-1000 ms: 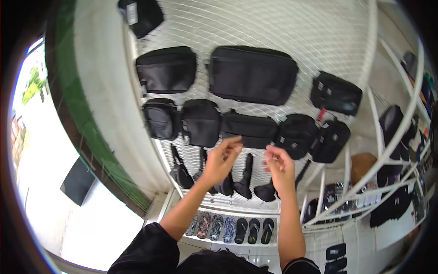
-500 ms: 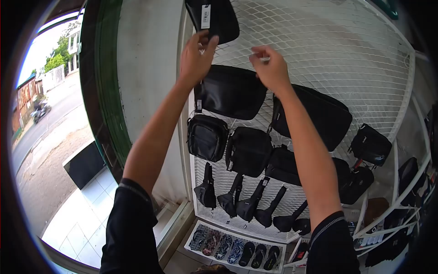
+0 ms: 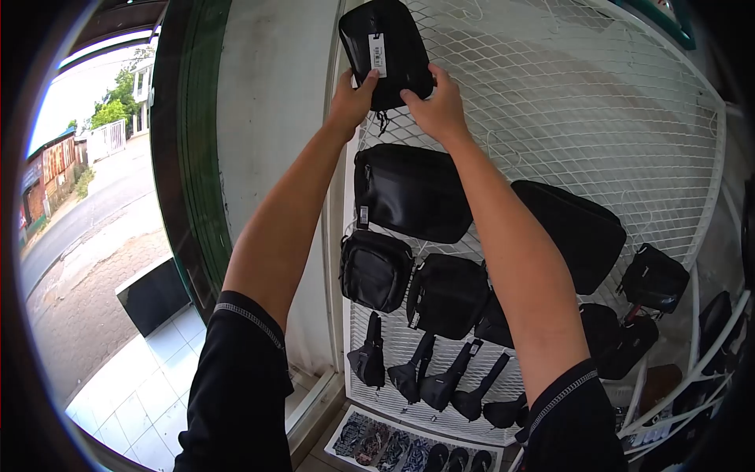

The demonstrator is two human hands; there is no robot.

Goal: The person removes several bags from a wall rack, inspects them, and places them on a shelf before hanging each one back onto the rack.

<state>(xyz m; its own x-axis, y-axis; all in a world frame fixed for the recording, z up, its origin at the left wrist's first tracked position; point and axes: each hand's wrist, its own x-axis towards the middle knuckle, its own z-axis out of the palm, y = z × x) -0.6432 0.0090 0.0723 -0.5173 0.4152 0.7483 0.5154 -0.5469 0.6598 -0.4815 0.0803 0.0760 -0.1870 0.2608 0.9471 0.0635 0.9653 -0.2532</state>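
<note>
A small black bag (image 3: 401, 59) with a white barcode tag (image 3: 377, 55) is at the top of the white wire mesh rack (image 3: 550, 86). My left hand (image 3: 353, 101) grips its lower left edge, thumb in front beside the tag. At its lower right corner, my right hand (image 3: 437, 104) pinches the edge with the thumb in front. The fingers behind the bag are partly hidden. A dark cord dangles under the bag. Just below hangs a wide glossy black bag (image 3: 410, 193), apart from both hands.
More black bags hang lower, including a large one (image 3: 570, 232), a square one (image 3: 376, 271) and several sling bags (image 3: 367, 354). Patterned sandals (image 3: 385, 444) lie on a white shelf at the bottom. On the left are a pale wall (image 3: 275, 118), a green door frame (image 3: 189, 118) and the street.
My right hand has moved up and left onto the bag's lower right corner. The view has tilted upward, showing more of the top bag. A motorbike has left the street view.
</note>
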